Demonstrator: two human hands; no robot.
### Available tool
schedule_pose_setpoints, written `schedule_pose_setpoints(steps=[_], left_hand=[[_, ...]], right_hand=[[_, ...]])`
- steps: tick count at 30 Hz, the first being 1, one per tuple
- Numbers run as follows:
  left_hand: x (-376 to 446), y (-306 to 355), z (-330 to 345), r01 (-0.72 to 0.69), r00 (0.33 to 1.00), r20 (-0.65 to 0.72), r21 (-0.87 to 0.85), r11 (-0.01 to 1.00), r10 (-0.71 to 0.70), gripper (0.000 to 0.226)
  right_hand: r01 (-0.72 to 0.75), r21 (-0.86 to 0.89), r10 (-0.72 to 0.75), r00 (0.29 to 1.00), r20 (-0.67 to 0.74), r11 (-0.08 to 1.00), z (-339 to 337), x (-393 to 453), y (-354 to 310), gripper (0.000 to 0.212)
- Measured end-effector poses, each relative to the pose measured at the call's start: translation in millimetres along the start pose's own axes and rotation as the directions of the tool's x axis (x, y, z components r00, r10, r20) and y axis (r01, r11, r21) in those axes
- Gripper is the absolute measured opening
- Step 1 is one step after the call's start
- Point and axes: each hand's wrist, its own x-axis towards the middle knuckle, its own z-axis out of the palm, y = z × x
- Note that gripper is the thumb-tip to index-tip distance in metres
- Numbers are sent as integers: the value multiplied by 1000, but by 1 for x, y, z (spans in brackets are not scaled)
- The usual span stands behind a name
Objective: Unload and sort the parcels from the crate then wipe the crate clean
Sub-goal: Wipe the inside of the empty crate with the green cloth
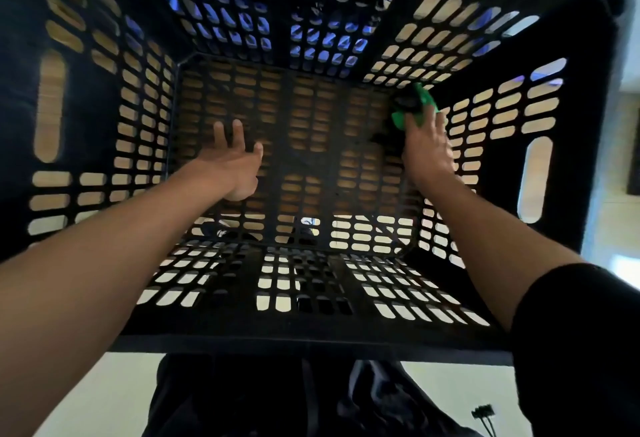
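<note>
I look straight down into a deep black slotted crate [311, 343] that holds no parcels. My left hand [235, 162] reaches in near the bottom's left middle, fingers spread and straight, holding nothing. My right hand [427, 149] is at the far right corner of the bottom and presses a green cloth [420, 105] against the wall there. The cloth bunches out past my fingertips, which hide part of it.
Wooden flooring shows through the slots of the crate's bottom [311, 145]. Pale floor lies in front of the near rim, with my dark trousers [311, 398] below it. Thin black cables [483, 417] lie at the lower right.
</note>
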Motion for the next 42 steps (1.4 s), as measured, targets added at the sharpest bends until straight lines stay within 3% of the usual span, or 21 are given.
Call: schedule_pose_setpoints(steps=[3,7,12,17,20,22,25,27,29,34,42], left_hand=[[0,0,-1,-1,1000,10,-14,1000,1,69],[2,2,-4,6,1000,3,-22,1000,-6,67],[0,3,-4,12,1000,1,-42,999,-12,68],[-2,7,-8,22,1000,16,-59,998,-21,69],[-1,6,-7,22,1000,19,-62,998,-21,69],[0,5,-6,12,1000,14,-57,998,-11,69],[1,3,-5,3,1000,10,-58,998,-2,69],[1,3,-5,5,1000,13,-65,998,-4,68],[0,4,-7,7,1000,14,-70,997,-6,68],[1,7,-5,13,1000,8,-77,997,-12,69],[-7,12,-9,14,1000,3,-99,995,-14,69]], right_hand=[[-118,98,117,993,25,988,-5,4,-2,60],[-147,242,132,988,76,959,-11,3,-16,62],[83,275,-121,985,123,958,1,-29,-44,51],[286,321,-379,883,276,903,10,-48,-86,54],[322,343,-439,824,358,883,9,-52,-84,53],[284,371,-409,853,323,884,-1,-45,-73,52],[177,315,-197,980,34,933,-20,-23,-52,56],[90,257,-73,995,-74,962,-30,-8,-37,64],[14,234,-3,999,-48,972,-28,2,-22,68],[-72,316,64,997,37,946,-6,-17,-17,54],[75,324,-192,919,346,943,7,-66,-48,50]])
